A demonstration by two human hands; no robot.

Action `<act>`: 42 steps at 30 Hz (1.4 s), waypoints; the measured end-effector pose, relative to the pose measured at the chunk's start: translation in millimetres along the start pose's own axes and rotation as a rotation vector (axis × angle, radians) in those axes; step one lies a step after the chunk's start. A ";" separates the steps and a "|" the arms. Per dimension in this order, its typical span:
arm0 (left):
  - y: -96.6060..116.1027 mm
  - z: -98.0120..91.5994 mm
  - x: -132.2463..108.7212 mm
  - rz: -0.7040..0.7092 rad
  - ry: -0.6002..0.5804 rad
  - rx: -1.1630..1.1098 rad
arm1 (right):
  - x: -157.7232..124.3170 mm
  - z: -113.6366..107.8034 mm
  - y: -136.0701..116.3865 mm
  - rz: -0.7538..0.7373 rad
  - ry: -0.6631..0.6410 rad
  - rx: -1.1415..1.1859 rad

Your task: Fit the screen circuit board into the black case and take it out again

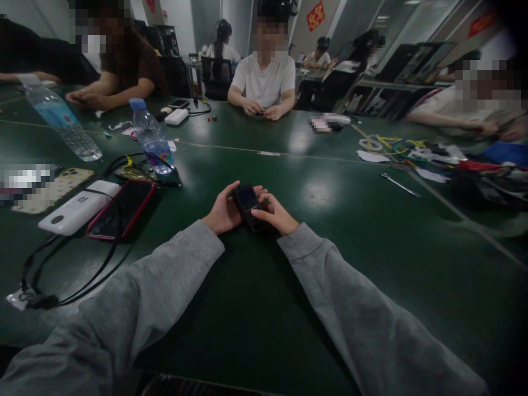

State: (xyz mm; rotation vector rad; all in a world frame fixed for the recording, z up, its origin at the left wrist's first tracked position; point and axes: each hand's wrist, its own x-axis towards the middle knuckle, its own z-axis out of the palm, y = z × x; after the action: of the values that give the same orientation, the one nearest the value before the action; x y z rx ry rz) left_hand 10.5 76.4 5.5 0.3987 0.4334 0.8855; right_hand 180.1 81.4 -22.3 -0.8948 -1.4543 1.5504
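A small black handheld device (248, 199) with a little dark screen and buttons below it is tilted up over the green table. My left hand (224, 212) cradles it from the left, with fingers partly hidden behind it. From the right, my right hand (277, 216) grips its side, and the thumb lies on the buttons under the screen. Both hands are closed on the device, close to the tabletop. What the screen displays is too small to read.
To the left lie a red-edged phone (124, 209), a white power bank (80, 208) and a looped black cable (111, 256). Two water bottles (152, 137) stand behind them. A wrench (400, 185) and tangled cords (406, 147) are at right. Across the table sits a person in white (264, 82).
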 end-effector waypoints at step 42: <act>-13.9 -13.6 8.1 0.228 0.016 0.446 | -0.1 1.4 -0.1 -0.048 0.273 0.142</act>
State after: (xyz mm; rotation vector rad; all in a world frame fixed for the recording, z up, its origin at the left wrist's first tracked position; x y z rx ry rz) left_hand 17.0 77.1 -14.5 0.8641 0.6103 1.0120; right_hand 178.8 80.8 -22.1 -0.9387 -1.1501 1.4147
